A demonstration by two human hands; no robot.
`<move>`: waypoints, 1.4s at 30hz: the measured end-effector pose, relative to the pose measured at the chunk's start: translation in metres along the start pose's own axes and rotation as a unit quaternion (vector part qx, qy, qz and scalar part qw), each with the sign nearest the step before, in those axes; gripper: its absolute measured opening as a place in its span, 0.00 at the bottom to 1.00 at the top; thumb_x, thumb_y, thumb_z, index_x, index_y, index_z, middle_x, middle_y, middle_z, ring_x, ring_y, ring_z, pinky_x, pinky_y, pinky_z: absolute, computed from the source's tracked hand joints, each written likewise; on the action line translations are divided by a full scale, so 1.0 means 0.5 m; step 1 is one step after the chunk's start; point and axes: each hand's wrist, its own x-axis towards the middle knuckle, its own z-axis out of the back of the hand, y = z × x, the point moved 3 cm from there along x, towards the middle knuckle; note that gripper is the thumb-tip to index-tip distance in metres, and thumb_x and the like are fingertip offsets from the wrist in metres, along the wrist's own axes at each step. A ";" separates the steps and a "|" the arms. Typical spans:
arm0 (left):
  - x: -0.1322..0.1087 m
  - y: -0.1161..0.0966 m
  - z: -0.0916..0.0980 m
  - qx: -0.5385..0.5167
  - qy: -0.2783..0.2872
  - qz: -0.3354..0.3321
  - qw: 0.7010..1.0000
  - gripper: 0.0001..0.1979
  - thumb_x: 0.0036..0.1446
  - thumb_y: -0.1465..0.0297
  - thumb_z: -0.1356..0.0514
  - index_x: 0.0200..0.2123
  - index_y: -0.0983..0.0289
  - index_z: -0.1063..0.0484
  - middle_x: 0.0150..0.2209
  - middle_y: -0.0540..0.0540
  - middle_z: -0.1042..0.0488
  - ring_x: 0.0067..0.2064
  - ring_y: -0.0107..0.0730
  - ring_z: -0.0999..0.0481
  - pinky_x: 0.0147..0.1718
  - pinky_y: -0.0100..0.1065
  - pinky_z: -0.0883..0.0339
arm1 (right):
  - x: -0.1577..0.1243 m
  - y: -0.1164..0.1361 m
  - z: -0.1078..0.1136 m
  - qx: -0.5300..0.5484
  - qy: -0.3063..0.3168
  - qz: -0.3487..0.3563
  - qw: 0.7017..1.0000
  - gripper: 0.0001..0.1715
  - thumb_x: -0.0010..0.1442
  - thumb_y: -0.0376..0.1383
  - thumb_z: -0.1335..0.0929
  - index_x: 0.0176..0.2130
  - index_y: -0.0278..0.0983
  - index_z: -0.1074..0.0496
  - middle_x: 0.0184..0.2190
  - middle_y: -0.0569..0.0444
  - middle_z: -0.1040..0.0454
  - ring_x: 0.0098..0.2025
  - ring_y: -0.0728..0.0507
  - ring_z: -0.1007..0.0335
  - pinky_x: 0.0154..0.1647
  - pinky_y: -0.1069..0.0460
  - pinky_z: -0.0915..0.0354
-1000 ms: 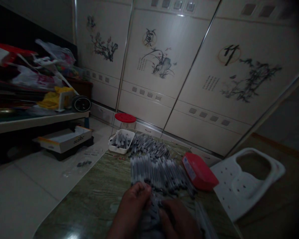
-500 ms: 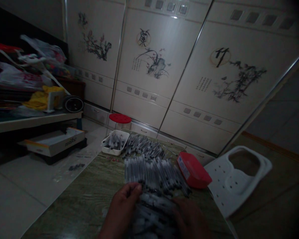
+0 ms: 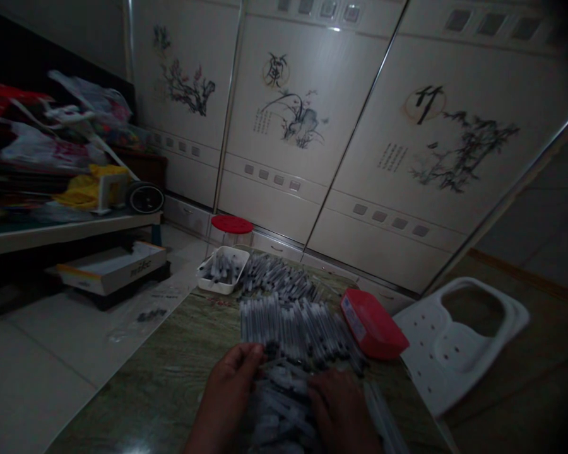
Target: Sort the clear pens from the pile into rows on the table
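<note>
My left hand (image 3: 231, 391) is at the left edge of a loose pile of pens (image 3: 284, 403), thumb and fingers closed together; what they pinch is hidden. On the pile's right side is my right hand (image 3: 343, 407), its fingers bent and close together, dim and slightly blurred, so anything in them does not show. The pens have clear, greyish barrels and dark ends. Just beyond my hands lies a neat row of pens (image 3: 288, 325) side by side. A few more pens (image 3: 383, 419) lie to the right of my right hand.
Behind the row is a heap of pens (image 3: 281, 277), beside a white tray (image 3: 218, 288) holding more. A red box (image 3: 373, 325) sits at the table's (image 3: 161, 384) right, near a white plastic chair (image 3: 454, 347). A red stool (image 3: 231, 224) stands by the wardrobe doors (image 3: 274, 113).
My right hand has moved slightly left and up over the pile, uncovering the pens to its right. My left hand stays almost in place. The view has shifted slightly.
</note>
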 end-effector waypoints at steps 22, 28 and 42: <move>0.016 0.002 0.024 0.005 -0.009 -0.010 1.000 0.23 0.48 0.48 0.33 0.33 0.62 0.21 0.30 0.53 0.22 0.32 0.36 0.28 0.32 0.31 0.37 | 0.047 0.063 -0.005 0.039 -0.004 0.036 0.999 0.16 0.68 0.32 0.38 0.49 0.41 0.25 0.46 0.49 0.23 0.49 0.38 0.31 0.53 0.43 0.38; 0.024 0.007 0.034 -0.037 -0.017 -0.012 0.999 0.20 0.51 0.50 0.33 0.33 0.62 0.23 0.29 0.50 0.24 0.32 0.33 0.29 0.32 0.30 0.38 | 0.085 0.081 -0.039 -0.013 0.013 0.034 0.999 0.17 0.67 0.31 0.38 0.48 0.42 0.23 0.43 0.48 0.23 0.48 0.37 0.30 0.52 0.44 0.38; 0.030 -0.003 0.056 -0.090 -0.080 -0.013 0.993 0.21 0.49 0.53 0.31 0.39 0.64 0.23 0.36 0.54 0.21 0.36 0.34 0.27 0.37 0.32 0.35 | 0.127 0.147 0.004 0.041 0.045 0.023 0.998 0.14 0.65 0.31 0.36 0.45 0.39 0.23 0.42 0.50 0.22 0.48 0.40 0.29 0.50 0.49 0.38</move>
